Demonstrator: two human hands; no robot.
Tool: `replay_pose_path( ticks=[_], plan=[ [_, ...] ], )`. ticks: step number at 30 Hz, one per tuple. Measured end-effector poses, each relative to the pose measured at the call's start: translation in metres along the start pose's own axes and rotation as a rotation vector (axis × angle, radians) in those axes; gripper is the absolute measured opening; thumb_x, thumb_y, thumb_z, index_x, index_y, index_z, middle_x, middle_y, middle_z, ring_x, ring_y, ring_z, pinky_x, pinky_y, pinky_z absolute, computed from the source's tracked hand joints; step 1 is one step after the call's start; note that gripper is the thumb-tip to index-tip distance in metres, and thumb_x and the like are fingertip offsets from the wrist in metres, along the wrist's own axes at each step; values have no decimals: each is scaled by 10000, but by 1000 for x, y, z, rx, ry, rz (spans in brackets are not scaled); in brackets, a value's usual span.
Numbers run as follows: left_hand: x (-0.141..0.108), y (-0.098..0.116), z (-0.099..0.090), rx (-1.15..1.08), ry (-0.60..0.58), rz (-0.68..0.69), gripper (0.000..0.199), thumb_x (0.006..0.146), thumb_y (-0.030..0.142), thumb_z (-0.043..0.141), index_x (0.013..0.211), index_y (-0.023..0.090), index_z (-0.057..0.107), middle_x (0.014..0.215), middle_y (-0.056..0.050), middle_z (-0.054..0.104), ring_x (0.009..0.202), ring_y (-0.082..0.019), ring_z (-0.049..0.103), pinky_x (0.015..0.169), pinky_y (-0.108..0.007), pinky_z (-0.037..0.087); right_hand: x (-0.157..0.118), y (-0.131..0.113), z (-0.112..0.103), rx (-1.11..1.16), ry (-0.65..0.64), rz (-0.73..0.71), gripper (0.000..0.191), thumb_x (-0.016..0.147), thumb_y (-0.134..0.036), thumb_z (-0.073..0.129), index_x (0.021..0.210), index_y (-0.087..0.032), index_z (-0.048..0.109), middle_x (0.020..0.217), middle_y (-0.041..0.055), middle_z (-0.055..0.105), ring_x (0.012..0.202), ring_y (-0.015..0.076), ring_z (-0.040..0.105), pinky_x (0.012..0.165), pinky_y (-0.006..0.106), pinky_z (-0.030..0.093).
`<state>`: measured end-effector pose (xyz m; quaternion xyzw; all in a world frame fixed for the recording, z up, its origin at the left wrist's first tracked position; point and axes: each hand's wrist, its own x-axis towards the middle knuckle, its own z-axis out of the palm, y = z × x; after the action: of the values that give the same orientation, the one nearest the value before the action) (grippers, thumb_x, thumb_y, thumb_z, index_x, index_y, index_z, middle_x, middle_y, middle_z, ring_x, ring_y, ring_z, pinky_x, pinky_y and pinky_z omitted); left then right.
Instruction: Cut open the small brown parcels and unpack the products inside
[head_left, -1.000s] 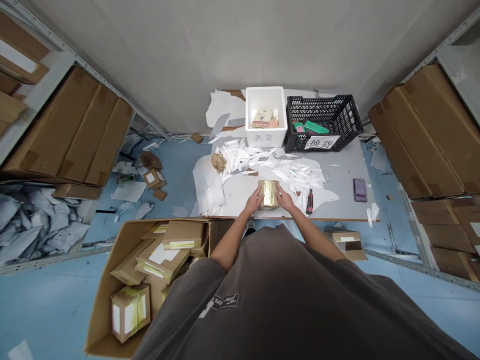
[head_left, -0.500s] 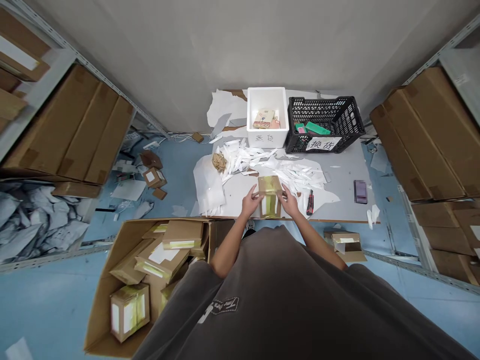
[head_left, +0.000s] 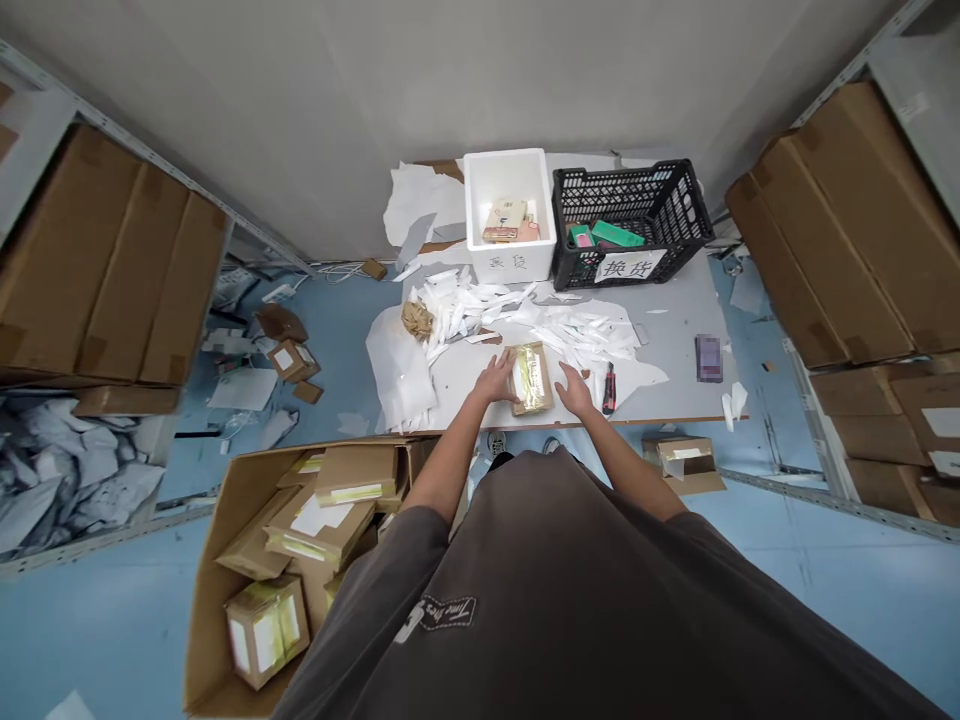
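Note:
A small cardboard box [head_left: 532, 378] with a white label and yellowish tape lies at the table's near edge. My left hand [head_left: 495, 381] grips it along its left side, fingers over the edge. Just to the right of the box, my right hand [head_left: 574, 391] is apart from it, fingers open and holding nothing. Beside that hand lies a red and black utility knife [head_left: 609, 388].
White paper strips [head_left: 465, 310] cover the table's middle. Behind them stand a white foam box [head_left: 510, 262] and a black crate [head_left: 634, 265]. A large carton [head_left: 206, 600] of taped boxes is at lower left. Loaded shelves flank both sides.
The small box has turned so its labelled face is up. My right hand has let go and moved off to the right, while my left hand has shifted onto the left edge.

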<state>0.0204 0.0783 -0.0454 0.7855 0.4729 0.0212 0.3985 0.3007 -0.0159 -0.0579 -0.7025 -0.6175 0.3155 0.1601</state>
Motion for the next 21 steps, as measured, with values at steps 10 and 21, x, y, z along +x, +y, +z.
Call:
replay_pose_path(
  ticks=[10, 21],
  plan=[
    [-8, 10, -22, 390, -218, -331, 1539, 673, 550, 1004, 1778, 362, -51, 1865, -62, -39, 1681, -475, 153, 1286, -528, 399, -16, 112, -47, -64, 20, 565, 490, 1047, -277, 504, 1506, -132, 597, 1407, 206, 689, 1311, 333, 641, 1112, 393, 493],
    [-14, 55, 13, 313, -148, -462, 1543, 700, 615, 972, 1768, 351, -110, 1864, -70, -89, 1671, -435, 203, 1251, -503, 450, 20, 120, -37, -12, -8, 727, 463, 1085, -298, 466, 1510, -116, 495, 1336, 314, 663, 1218, 425, 672, 1004, 528, 495]
  ],
)
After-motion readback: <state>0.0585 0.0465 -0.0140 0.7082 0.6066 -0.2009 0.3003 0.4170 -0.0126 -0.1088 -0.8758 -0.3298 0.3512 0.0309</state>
